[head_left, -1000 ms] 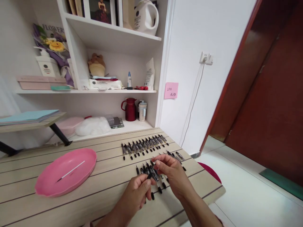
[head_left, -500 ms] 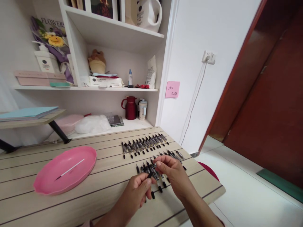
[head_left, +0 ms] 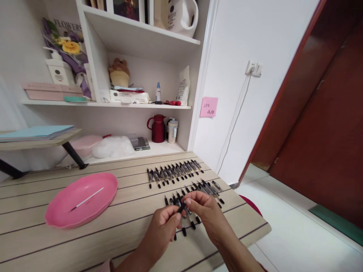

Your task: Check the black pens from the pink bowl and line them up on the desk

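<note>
My left hand (head_left: 163,230) is closed on a black pen piece (head_left: 182,207), held between thumb and fingers so that it points up and right. The thumb and fingers of my right hand (head_left: 202,213) pinch at its upper end; a small pale thing shows there, too small to name. Beneath and behind both hands lies a row of clear pens with black ends (head_left: 193,224), partly hidden by my fingers. A second row of similar pens (head_left: 171,174) lies farther back on the table, side by side.
A pink scalloped tray (head_left: 56,219) on the left holds a thin white pen refill (head_left: 89,198). Behind the wood-patterned table (head_left: 136,206) stands a white shelf with a red jug (head_left: 158,129) and a cup (head_left: 172,131). A small raised stand (head_left: 53,142) is at far left.
My right hand has come down and left, and its fingertips now meet the end of the black pen piece in my left hand. The view has shifted slightly.
</note>
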`<action>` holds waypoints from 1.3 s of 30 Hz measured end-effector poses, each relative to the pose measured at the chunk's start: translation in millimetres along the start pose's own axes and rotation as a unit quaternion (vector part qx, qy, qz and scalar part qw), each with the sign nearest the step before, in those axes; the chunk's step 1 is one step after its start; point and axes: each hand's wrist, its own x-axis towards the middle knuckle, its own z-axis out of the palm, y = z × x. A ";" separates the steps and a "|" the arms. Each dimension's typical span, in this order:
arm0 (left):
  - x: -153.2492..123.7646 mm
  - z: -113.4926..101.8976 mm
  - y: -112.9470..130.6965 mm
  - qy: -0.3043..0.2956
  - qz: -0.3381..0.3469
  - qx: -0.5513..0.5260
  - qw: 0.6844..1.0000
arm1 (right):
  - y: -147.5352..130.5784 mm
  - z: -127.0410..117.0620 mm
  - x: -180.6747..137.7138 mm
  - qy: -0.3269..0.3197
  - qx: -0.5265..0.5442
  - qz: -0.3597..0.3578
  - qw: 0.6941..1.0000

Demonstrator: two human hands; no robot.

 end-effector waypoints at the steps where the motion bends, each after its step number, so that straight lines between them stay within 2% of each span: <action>1: -1.1 0.5 0.1 0.014 0.025 0.024 0.999 | 0.8 0.4 0.2 0.005 -0.002 -0.004 1.000; 4: -4.6 1.7 2.2 0.059 0.105 0.110 0.987 | 4.0 1.6 1.0 0.024 -0.007 -0.015 1.000; 6: -5.9 1.7 3.4 0.071 0.126 0.135 0.980 | 5.3 2.0 1.4 0.034 -0.011 -0.021 0.999; 14: -3.4 -0.8 1.1 0.018 0.022 0.010 1.000 | 0.2 -1.6 0.8 -0.019 0.026 -0.004 0.999; 17: -3.0 -0.9 -1.3 0.012 0.021 -0.003 1.000 | 0.1 -0.7 2.9 -0.029 0.009 -0.014 0.999; 23: -1.0 -3.5 -6.2 0.016 0.034 0.017 0.999 | 0.3 2.2 6.4 -0.004 -0.032 -0.041 0.999; 28: -0.9 -4.6 -3.1 0.011 0.027 0.003 1.000 | -1.5 -0.4 4.8 -0.047 0.011 -0.022 0.999; 35: -2.7 -4.0 -5.3 0.008 0.036 0.021 0.999 | 2.7 0.3 6.0 -0.029 -0.005 -0.015 0.999; 39: -2.1 -4.8 -4.9 -0.003 0.034 0.007 0.999 | 1.6 -1.8 4.2 -0.044 0.017 -0.020 0.999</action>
